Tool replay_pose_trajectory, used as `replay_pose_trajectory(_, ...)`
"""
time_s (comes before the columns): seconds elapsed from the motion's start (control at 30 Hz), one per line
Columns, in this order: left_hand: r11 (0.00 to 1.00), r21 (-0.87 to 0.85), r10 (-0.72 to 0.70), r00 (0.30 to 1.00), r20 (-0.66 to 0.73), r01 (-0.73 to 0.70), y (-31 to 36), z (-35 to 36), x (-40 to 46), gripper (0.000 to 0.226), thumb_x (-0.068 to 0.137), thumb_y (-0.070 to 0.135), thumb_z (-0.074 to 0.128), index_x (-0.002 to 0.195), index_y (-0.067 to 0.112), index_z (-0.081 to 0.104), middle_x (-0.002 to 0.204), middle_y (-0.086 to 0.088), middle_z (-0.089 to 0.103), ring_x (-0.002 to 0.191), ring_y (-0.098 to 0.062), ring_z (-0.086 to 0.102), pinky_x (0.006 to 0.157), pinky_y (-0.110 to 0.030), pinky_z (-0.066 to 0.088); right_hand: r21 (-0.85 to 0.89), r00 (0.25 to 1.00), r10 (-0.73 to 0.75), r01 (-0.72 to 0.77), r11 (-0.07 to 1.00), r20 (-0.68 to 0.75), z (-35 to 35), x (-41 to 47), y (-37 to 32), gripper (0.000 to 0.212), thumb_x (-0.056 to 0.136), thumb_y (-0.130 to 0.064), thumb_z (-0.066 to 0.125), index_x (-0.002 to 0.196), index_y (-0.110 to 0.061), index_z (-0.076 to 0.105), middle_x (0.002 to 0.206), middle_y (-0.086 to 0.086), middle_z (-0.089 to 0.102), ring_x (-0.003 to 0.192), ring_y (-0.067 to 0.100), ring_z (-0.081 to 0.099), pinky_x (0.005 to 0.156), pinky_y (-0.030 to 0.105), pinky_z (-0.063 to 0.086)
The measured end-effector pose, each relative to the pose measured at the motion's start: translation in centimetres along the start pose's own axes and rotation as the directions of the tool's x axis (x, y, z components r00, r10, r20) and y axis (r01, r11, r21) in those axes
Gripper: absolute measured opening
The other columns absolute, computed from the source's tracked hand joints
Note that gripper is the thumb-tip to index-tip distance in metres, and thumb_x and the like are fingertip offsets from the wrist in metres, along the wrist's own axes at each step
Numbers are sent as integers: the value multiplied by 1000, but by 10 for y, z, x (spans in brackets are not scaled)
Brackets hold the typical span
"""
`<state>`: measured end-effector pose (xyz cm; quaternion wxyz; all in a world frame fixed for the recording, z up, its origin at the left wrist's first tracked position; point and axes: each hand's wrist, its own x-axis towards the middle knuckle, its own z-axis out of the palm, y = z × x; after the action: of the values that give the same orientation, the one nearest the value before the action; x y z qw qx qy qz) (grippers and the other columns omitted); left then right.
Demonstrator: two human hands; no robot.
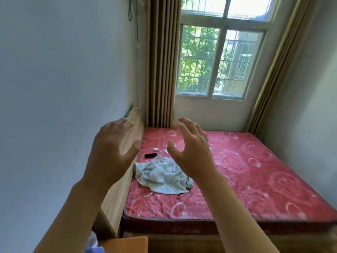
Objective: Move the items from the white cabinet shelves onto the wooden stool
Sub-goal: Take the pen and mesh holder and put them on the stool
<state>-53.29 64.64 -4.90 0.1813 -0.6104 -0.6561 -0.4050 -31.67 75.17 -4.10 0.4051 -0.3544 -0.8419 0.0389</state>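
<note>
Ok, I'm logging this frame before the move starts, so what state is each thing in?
left hand: raised, fingers spread, holds nothing
right hand: raised, fingers spread, holds nothing
curtains: drawn back to both sides
window: uncovered; open or closed, cannot tell
pale cloth: crumpled on the mattress
red mattress: bare, no sheet
black phone: lying flat

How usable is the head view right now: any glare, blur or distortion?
Head view: window blown out at the top panes; walls and curtain bowed by the wide-angle lens; left hand and right hand slightly soft; mattress evenly daylit, no harsh shadows.
</note>
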Motion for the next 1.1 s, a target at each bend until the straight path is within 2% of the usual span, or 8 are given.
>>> replay_pose_trajectory(0.2, 975, -131, 178, 984, -20, -179, 85, 19, 41, 60, 93, 49, 54, 141, 14, 61, 144, -6, 60, 137, -28, 50, 114, -54, 41, -152, 988, 59, -81, 985, -144, -101, -15, 39, 58, 93, -47, 60, 145, -20, 55, 154, -2, 49, 144, 20, 42, 119, 44, 33)
replay_pose_trajectory(0.5, 888, -255, 370, 924, -100, -384, 247, 49, 85, 60, 93, 48, 55, 141, 13, 61, 144, -9, 59, 135, -28, 50, 114, -50, 41, -301, 933, 78, -191, 934, -352, -258, -55, 108, 58, 92, -46, 60, 144, -19, 57, 152, 2, 53, 142, 23, 46, 117, 48, 38)
replay_pose_trajectory(0.7, 807, -357, 455, 880, -133, -471, 382, 85, 93, 58, 94, 46, 56, 144, 15, 58, 147, -8, 56, 139, -28, 47, 114, -54, 41, -402, 891, 74, -275, 873, -448, -373, -103, 165, 58, 92, -50, 53, 140, -18, 60, 150, 3, 56, 140, 24, 49, 114, 49, 40)
replay_pose_trajectory(0.93, 698, -490, 513, 842, -168, -523, 553, 138, 88, 59, 95, 49, 54, 145, 18, 57, 149, -5, 55, 141, -25, 46, 115, -52, 41, -512, 831, 82, -413, 754, -550, -511, -176, 234, 55, 91, -47, 55, 137, -18, 63, 148, 4, 57, 137, 25, 50, 110, 49, 41)
replay_pose_trajectory(1.1, 578, -599, 548, 808, -219, -554, 666, 169, 72, 58, 95, 50, 54, 143, 18, 59, 148, -4, 56, 139, -25, 47, 114, -53, 43, -559, 794, 100, -505, 658, -600, -597, -235, 265, 55, 92, -46, 56, 138, -18, 62, 150, 2, 56, 138, 24, 49, 112, 49, 39)
